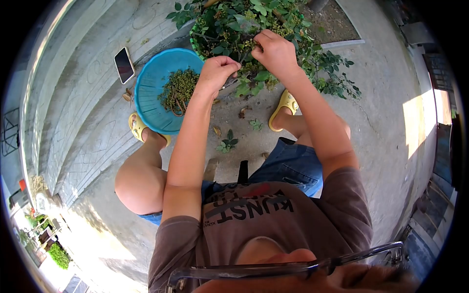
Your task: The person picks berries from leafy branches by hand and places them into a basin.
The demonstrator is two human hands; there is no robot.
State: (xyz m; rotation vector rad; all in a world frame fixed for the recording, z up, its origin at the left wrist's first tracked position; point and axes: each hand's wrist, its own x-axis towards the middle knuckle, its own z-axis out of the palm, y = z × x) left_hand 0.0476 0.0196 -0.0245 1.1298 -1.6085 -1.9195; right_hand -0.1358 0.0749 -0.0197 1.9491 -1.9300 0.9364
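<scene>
My left hand (218, 74) is closed in a pinch beside the right rim of a blue basin (146, 100); what its fingertips hold is too small to make out. Small green berry clusters (181, 89) lie heaped in the basin. My right hand (275, 52) is higher and further right, its fingers curled closed at the leafy branches (273, 17), and whatever they grip is hidden. The branches, with green leaves and small berries, fill a green basket (195, 43) just ahead of both hands.
A phone (124, 65) lies left of the basin on the concrete floor (386, 122). Yellow clogs (284, 108) are on my feet, one against the basin. Loose leaves (227, 142) lie on the floor between my legs. Curved concrete steps (63, 102) are at the left.
</scene>
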